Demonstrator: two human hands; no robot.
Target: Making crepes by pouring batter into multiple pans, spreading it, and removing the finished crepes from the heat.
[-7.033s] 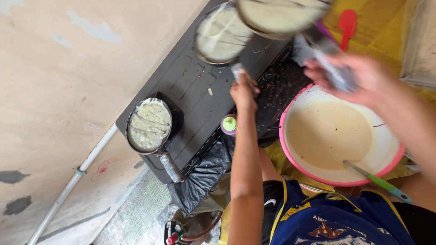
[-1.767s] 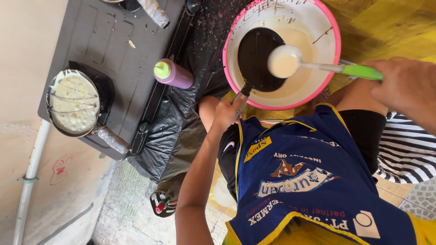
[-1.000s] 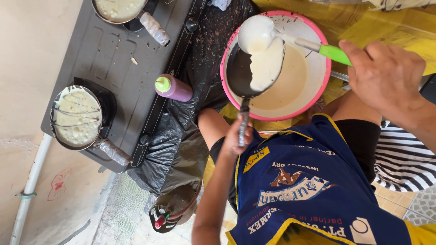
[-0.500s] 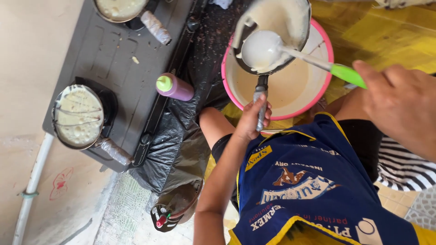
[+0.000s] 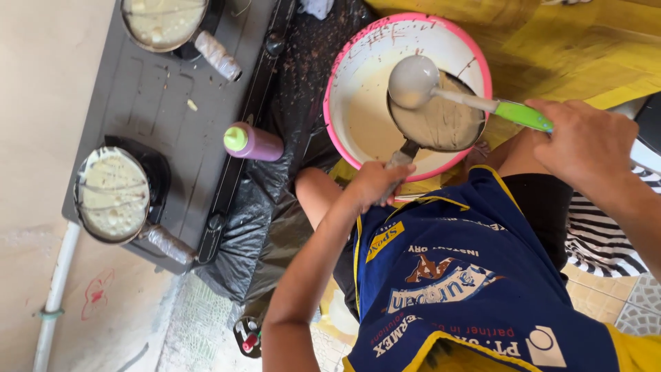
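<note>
My left hand [image 5: 375, 183] grips the handle of a small dark pan [image 5: 441, 122] held over a pink-rimmed white bowl [image 5: 336, 89] of pale batter. A thin coat of batter covers the pan's inside. My right hand [image 5: 585, 141] holds the green handle of a ladle [image 5: 413, 81], whose white cup rests at the pan's upper left edge. I wear a blue apron with yellow trim.
A dark stove [image 5: 175, 131] at left carries two pans with setting batter, one near [image 5: 112, 195] and one far [image 5: 164, 21], both with wrapped handles. A purple squeeze bottle with a green cap [image 5: 251, 142] lies on the stove edge. Black plastic sheeting [image 5: 261, 220] hangs below.
The pan has come down from a tilted pour over the bowl to a flatter hold, now thinly coated. The ladle moved from pouring into the pan to resting at its rim.
</note>
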